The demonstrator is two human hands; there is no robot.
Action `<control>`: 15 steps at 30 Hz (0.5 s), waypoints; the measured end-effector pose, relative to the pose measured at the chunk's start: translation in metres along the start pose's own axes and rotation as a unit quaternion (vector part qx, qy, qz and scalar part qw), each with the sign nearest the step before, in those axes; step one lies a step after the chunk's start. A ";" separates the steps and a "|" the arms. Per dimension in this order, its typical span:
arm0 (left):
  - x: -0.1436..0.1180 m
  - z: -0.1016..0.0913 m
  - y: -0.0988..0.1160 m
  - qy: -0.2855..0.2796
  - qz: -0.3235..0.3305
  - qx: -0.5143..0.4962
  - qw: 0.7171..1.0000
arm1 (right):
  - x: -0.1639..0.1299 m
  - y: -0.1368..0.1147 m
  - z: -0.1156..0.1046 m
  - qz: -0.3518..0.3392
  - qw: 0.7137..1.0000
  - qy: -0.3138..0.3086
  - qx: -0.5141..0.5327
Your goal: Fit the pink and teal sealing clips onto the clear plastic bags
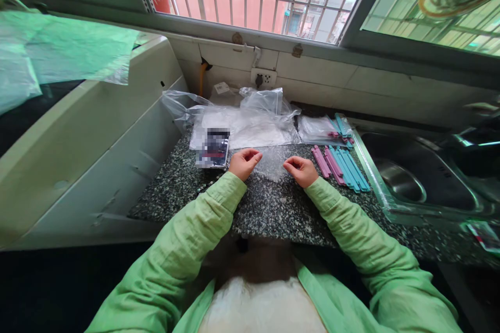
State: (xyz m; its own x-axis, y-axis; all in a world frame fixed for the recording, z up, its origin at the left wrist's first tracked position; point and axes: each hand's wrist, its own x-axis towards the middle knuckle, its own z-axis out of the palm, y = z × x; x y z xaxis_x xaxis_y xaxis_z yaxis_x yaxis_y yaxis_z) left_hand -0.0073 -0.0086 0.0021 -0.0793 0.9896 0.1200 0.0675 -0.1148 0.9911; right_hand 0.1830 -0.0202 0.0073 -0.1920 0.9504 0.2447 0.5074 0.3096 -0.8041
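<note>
A small clear plastic bag (272,164) stretches between my two hands, low over the speckled countertop. My left hand (244,163) pinches its left edge with thumb and forefinger. Its right edge meets the closed fingertips of my right hand (301,170). Just right of that hand lie pink bag clips (320,161) and a row of teal bag clips (353,169). Behind them sits a stack of clear bags (314,129) with more clips on it. A larger pile of clear plastic bags (255,125) spreads beyond my hands.
A phone (219,148), partly blurred out, lies left of my left hand. The metal sink (429,177) is set into the counter at right. A white appliance (117,130) walls off the left side. At the back is a wall socket (264,77) under the barred window.
</note>
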 end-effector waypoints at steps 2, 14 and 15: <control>0.000 0.000 -0.001 -0.002 -0.010 0.016 1.000 | 0.000 0.000 -0.001 0.002 1.000 0.004 0.004; 0.000 -0.002 0.000 0.014 0.038 0.070 0.997 | 0.001 0.001 -0.003 0.004 1.000 -0.002 -0.006; 0.000 -0.003 0.001 0.014 0.041 0.075 0.996 | 0.001 0.001 -0.003 0.004 1.000 -0.005 -0.009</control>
State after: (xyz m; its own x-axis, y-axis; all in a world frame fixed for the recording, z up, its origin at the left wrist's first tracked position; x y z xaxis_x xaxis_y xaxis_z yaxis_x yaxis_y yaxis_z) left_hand -0.0097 -0.0093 0.0036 -0.0951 0.9742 0.2047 0.2218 -0.1797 0.9584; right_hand 0.1857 -0.0185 0.0081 -0.1967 0.9527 0.2318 0.5238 0.3020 -0.7965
